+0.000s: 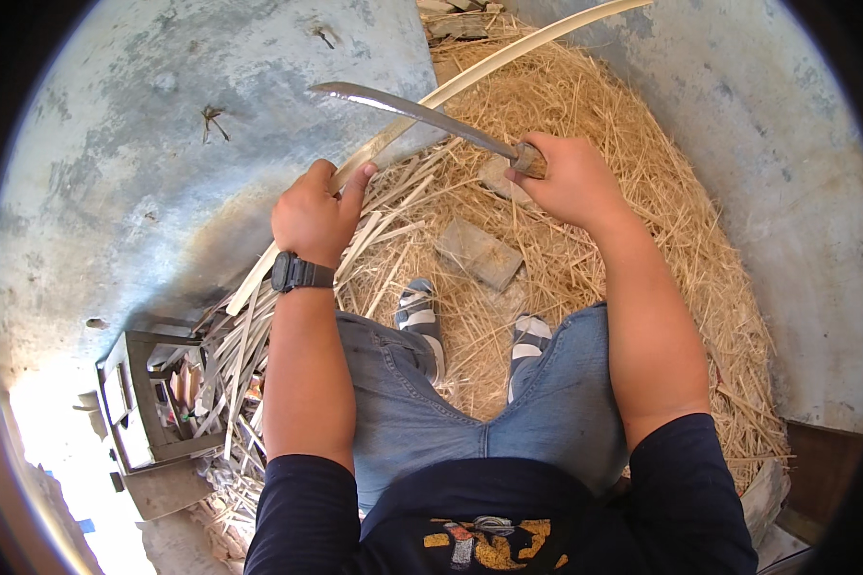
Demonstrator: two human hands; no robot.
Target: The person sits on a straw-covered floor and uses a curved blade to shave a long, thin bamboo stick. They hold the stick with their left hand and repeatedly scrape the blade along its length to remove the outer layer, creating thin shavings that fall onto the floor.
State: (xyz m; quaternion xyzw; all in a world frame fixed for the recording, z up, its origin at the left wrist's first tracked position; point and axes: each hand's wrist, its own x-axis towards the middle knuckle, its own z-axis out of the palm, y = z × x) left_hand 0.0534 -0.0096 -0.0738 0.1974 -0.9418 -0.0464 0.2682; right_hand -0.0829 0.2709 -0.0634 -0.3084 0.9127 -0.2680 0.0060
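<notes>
Knife (412,113) and bamboo strip (470,77) over straw.
Your right hand (571,180) grips the knife's handle; your left hand (314,216) clasps the long strip, blade resting across it.

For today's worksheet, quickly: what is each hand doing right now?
Left hand: closed around a long bamboo strip.
Right hand: closed on the handle of a knife.
</notes>
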